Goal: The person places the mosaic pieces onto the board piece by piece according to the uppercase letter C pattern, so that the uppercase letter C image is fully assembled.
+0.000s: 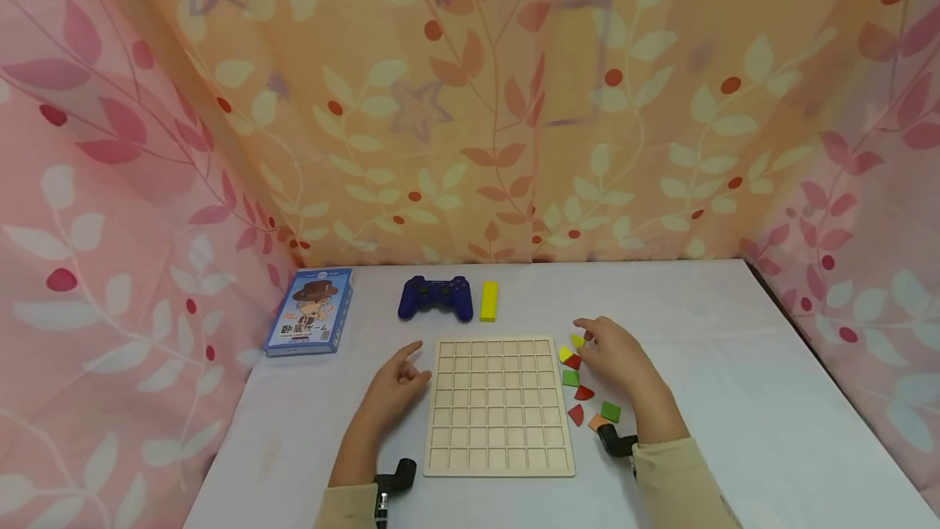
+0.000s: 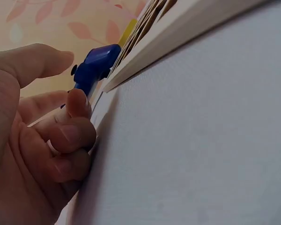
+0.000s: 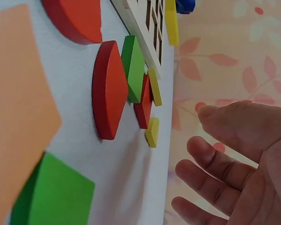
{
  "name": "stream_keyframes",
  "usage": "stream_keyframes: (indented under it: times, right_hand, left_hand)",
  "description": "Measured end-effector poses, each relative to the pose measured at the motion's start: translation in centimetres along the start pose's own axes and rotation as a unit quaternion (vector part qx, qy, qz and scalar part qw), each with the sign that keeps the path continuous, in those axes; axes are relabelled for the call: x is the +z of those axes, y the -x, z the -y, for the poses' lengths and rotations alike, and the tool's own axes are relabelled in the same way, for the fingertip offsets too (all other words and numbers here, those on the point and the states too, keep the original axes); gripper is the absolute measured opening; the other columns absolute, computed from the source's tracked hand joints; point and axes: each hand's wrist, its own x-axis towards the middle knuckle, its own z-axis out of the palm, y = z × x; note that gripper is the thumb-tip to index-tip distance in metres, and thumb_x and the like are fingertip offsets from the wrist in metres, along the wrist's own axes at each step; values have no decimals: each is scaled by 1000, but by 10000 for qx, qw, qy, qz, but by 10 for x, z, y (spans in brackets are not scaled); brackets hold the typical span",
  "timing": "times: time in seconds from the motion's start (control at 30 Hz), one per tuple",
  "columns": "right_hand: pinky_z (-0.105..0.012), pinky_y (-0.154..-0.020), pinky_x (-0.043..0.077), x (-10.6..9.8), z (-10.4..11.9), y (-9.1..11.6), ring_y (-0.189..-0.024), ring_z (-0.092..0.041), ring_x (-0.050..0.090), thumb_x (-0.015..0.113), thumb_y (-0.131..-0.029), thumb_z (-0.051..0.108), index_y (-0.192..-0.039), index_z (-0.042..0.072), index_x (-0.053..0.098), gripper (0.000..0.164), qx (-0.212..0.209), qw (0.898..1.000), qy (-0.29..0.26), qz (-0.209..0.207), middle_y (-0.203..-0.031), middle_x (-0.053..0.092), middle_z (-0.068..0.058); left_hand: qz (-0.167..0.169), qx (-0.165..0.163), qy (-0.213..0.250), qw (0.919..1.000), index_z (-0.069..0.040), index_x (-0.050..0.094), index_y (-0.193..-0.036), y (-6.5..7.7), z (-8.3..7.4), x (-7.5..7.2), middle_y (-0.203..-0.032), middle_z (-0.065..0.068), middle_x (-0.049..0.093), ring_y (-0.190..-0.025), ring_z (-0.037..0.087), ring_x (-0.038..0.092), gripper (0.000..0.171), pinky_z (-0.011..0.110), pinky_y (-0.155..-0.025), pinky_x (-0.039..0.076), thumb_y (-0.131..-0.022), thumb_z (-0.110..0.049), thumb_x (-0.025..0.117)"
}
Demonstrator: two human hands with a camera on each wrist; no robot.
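Observation:
A wooden grid board [image 1: 499, 406] with square cells lies flat in the middle of the table. Just off its left edge hovers my left hand [image 1: 392, 388], fingers loosely bent and holding nothing. My right hand [image 1: 620, 357] is over the right side, beside the far end of a scatter of small flat pieces, its fingers apart and nothing between them. Among these pieces are a yellow one [image 1: 578, 340], a green square [image 1: 570, 378] and a red wedge [image 3: 110, 93]. Closer to the right wrist are another green piece [image 1: 610, 411] and an orange one [image 3: 18, 93].
Behind the board sit a blue game controller [image 1: 436, 298] and a yellow block [image 1: 489, 301]. A blue card-game box [image 1: 308, 313] lies at the back left. Patterned curtains [image 1: 514, 104] enclose the white table [image 1: 734, 349] at the back and sides.

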Motion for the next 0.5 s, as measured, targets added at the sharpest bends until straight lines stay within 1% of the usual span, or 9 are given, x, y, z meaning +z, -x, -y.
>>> stream_keyframes:
  times: [0.13,0.2,0.3,0.4,0.5]
  right_hand:
    - [-52,-93,49,2,-1,-5,-96,-30,57,70,-92,11,-138,4,62,47,52,9999,-24,105,-108,63,-12]
    - [-51,-91,49,3,-2,-7,-94,-29,56,69,-91,9,-137,4,63,47,42,9999,-26,150,-105,62,-11]
    - [-47,-84,48,4,-3,-10,-89,-28,53,69,-90,7,-135,4,66,45,-4,9997,-40,260,-98,59,-9]
    - [-43,-78,44,5,-2,-13,-86,-26,51,69,-89,5,-132,6,69,43,-73,9991,-103,406,-92,56,-8]
    - [-42,-75,41,6,-3,-15,-84,-25,50,69,-88,3,-130,7,71,41,-99,9985,-152,520,-88,53,-7]
  left_hand:
    - [300,-251,64,9992,-15,54,-149,1,-1,2,-72,-1,57,-63,15,50,62,30,-60,41,-92,-22,77]
    - [424,-240,39,9988,-13,53,-149,2,-1,3,-68,-2,55,-60,14,48,62,29,-58,39,-92,-21,77]
    - [558,-203,70,9982,-11,53,-148,4,-3,3,-64,-3,54,-56,12,46,62,27,-53,36,-91,-19,76]
    - [639,-149,79,9978,-10,54,-148,5,-3,3,-63,-3,54,-54,12,44,61,26,-50,34,-91,-15,76]
    - [719,-134,46,9973,-11,55,-147,4,-3,3,-62,-3,53,-54,12,43,60,25,-50,34,-91,-14,76]
